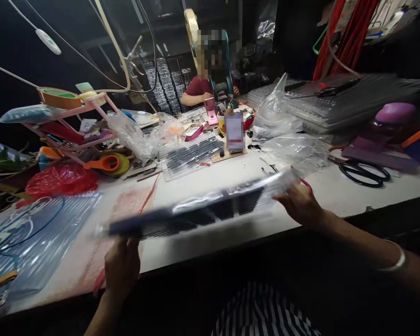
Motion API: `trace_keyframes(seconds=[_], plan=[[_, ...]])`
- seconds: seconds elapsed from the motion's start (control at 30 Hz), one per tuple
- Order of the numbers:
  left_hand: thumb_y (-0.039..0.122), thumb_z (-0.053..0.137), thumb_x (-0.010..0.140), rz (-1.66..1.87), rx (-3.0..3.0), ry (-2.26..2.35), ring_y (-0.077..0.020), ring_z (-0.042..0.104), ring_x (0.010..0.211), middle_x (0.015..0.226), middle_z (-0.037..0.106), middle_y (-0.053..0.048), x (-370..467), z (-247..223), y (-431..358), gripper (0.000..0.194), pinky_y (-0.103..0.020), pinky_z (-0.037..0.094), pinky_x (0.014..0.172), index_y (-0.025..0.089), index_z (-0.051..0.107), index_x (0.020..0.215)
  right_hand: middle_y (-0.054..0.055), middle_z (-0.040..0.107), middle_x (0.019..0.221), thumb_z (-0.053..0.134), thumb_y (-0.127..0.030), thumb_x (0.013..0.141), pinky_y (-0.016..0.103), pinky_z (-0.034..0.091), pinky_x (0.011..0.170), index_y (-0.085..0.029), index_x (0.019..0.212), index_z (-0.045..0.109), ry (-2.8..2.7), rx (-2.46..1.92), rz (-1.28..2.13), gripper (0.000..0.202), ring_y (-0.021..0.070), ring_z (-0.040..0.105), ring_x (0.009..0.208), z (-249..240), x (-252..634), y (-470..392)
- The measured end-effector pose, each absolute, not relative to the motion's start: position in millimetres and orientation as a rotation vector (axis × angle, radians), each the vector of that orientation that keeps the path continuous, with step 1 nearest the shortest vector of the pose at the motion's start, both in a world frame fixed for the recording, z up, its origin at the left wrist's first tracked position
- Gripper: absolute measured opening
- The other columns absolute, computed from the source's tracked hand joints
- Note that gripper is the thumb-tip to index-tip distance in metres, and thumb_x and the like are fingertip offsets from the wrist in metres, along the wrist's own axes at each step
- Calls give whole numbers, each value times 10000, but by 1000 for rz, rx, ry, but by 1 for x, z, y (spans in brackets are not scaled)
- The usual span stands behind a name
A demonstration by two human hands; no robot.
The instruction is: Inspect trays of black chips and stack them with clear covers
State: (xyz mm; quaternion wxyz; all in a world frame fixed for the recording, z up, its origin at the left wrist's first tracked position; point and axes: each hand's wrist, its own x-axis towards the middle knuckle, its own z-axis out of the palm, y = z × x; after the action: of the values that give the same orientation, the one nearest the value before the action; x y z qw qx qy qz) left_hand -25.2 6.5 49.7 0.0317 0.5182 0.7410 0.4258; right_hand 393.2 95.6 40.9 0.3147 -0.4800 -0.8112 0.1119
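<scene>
Between my two hands a long dark panel in clear plastic (196,207) is held above the front of the white table, tilted with its right end higher. It is blurred by motion, so its exact kind does not show. My left hand (122,263) grips its left end from below, fingers partly hidden behind it. At the right end, my right hand (301,200) closes around the clear plastic. Just beyond the panel lies a clear plastic tray of thin dark rods (192,156).
Black-handled scissors (364,173) lie at the right, near crumpled clear bags (290,144). Ribbed clear sheets (52,247) and blue cable cover the left front. A pink rack (70,126) and red bag (63,179) stand behind. Across the table sits another person (199,91).
</scene>
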Motion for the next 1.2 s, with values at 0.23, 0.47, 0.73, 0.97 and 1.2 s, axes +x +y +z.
trace_keyframes(seconds=[0.23, 0.47, 0.73, 0.97, 1.2], plan=[[430, 418, 825, 776, 1685, 2463, -282, 555, 576, 486, 515, -69, -19, 45, 77, 377, -374, 410, 613, 234, 525, 522, 75, 661, 618, 275, -448, 982, 259, 430, 561, -162, 735, 600, -2149, -1753, 446, 499, 170, 623, 559, 41, 338, 133], [495, 391, 875, 466, 1571, 2515, -304, 637, 699, 630, 641, -85, -12, 19, 56, 449, -376, 442, 661, 180, 646, 1069, 188, 710, 813, 325, -402, 964, 378, 476, 647, -89, 1180, 582, -2208, -2012, 348, 460, 323, 680, 780, 18, 336, 120], [365, 355, 933, 572, 1654, 2347, -285, 615, 1026, 1147, 653, -139, -9, 18, 30, 471, -381, 447, 853, 169, 492, 1339, 155, 695, 982, 303, -326, 963, 389, 530, 686, -77, 1277, 541, -2207, -1780, 75, 466, 294, 661, 862, -4, 344, 105], [361, 343, 929, 556, 1740, 2253, -265, 594, 895, 992, 604, -127, -18, 12, 43, 488, -410, 458, 829, 143, 486, 1341, 159, 453, 1417, 319, 23, 823, 492, 403, 946, -118, 1355, 460, -2638, -1140, -248, 568, 312, 424, 1290, 10, 316, 129], [457, 378, 921, 702, 1735, 2075, -230, 551, 1010, 1091, 574, -93, -24, 14, 38, 567, -388, 425, 906, 196, 354, 1424, 241, 504, 1344, 402, -71, 856, 442, 411, 983, 22, 1278, 512, -2917, -658, -46, 446, 320, 447, 1277, 27, 284, 134]])
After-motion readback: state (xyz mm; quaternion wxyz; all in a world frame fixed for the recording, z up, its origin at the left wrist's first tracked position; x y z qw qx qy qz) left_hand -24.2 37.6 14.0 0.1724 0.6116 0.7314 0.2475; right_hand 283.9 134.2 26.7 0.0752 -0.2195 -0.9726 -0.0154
